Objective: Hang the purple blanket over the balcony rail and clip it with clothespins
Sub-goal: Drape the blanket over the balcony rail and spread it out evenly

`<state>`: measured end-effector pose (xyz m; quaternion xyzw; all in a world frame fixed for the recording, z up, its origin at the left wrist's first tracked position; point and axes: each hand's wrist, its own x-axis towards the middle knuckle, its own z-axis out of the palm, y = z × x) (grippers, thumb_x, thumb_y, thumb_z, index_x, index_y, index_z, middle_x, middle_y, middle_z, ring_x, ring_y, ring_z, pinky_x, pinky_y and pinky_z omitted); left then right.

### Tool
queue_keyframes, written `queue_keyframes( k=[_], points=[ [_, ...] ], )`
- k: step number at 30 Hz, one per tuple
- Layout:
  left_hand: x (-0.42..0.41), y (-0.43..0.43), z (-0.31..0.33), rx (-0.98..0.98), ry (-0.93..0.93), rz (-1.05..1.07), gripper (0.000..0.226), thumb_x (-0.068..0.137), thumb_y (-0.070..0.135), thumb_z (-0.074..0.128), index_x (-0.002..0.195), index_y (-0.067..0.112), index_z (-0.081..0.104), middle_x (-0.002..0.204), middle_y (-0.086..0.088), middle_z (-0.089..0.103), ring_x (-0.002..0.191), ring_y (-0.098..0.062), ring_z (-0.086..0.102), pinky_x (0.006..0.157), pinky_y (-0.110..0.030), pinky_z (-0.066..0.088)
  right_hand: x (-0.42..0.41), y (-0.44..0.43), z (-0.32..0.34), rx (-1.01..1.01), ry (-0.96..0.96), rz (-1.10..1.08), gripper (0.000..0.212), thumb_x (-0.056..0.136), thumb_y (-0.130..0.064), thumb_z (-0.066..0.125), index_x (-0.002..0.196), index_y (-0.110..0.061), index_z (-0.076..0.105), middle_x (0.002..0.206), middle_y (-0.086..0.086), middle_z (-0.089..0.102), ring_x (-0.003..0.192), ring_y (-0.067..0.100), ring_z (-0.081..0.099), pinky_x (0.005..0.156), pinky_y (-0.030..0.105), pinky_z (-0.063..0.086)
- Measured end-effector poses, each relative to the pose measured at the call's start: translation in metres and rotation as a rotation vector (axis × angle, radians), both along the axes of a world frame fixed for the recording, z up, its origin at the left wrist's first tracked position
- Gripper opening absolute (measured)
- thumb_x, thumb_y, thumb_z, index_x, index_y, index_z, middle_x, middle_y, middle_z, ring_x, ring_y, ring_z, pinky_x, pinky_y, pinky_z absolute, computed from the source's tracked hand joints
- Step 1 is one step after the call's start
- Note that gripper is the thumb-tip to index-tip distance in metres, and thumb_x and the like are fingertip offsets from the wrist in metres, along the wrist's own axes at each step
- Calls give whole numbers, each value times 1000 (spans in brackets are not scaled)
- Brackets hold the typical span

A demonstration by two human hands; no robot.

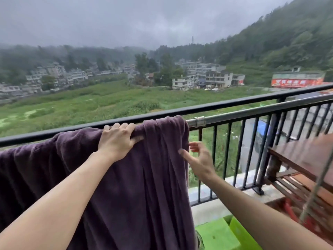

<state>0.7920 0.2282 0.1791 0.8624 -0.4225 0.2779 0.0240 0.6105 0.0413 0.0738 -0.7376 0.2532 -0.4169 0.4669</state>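
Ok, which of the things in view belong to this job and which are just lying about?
Job: purple blanket; grey rail pole; left hand gripping the blanket; right hand open beside it. No clothespins visible.
Lying about: wooden furniture; green plastic items.

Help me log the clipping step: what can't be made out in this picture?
Head view:
- Clothespins: none in view; whether any lie outside the frame is unknown.
- Purple blanket: left end and lower hem cut off by the frame edges.
- Right hand: motion-blurred; contact with the blanket's edge is unclear.
- Rail: its stretch under the left hand is covered by the cloth.
- Green object: cut off at the bottom edge.
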Motion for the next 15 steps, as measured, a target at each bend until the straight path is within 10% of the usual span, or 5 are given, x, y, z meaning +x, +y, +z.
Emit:
queue_keyframes(
  k=[4, 8, 13, 15],
  points=[
    [-6, -2, -1, -40, 37, 40, 45, 88, 62, 44, 108, 23, 55, 108, 1, 62, 108, -27, 52, 88, -45, 35, 5, 21, -35, 303, 289, 592, 11, 85, -19, 71, 86, -9, 68, 64, -5, 63, 54, 6, 56, 52, 24, 44],
    [-15, 0, -2, -66, 108, 102, 45, 88, 61, 45, 116, 26, 54, 113, 1, 59, 112, -26, 49, 92, -46, 33, 11, 13, -33, 298, 201, 598, 23, 70, -27, 63, 74, -5, 71, 86, 1, 64, 76, 15, 62, 73, 45, 53],
    [-24, -4, 2, -63, 187, 156, 43, 89, 58, 47, 120, 29, 52, 114, -1, 57, 116, -26, 47, 98, -46, 32, -11, -9, 16, 1092, -54, 862, 46, 87, -44, 55, 103, -4, 71, 101, 17, 72, 91, 28, 69, 86, 37, 53],
    [-26, -4, 5, -55, 199, 172, 41, 89, 56, 48, 119, 28, 52, 115, -2, 57, 116, -27, 47, 98, -46, 32, -17, -10, 21, 1059, 15, 928, 64, 88, -61, 53, 119, -7, 68, 118, 16, 68, 112, 29, 63, 103, 41, 46]
  ],
)
